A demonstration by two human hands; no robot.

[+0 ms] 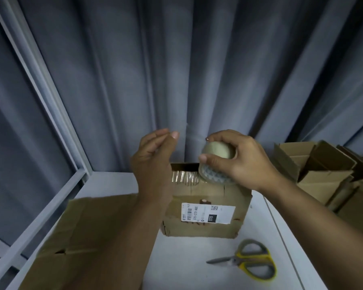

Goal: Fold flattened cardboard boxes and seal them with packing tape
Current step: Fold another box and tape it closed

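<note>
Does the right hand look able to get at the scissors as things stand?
Likely yes, once freed: the scissors lie uncovered on the table near the right forearm, nothing between. But the right hand grips the tape roll above the box, so it would have to let that go first.

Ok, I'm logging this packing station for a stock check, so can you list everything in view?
cardboard box: one, brown with a white label, standing mid-table, crumpled clear tape on top
tape roll: one, clear-beige, above the box
flattened cardboard: one, brown, lying on the table's left
scissors: one pair, grey and yellow, on the table, front right
folded boxes: a stack, count unclear, brown, far right
table: one, white
curtain: grey, behind
window frame: pale grey, left
left hand: raised left of the roll, fingertips together
right hand: grips the tape roll
</note>
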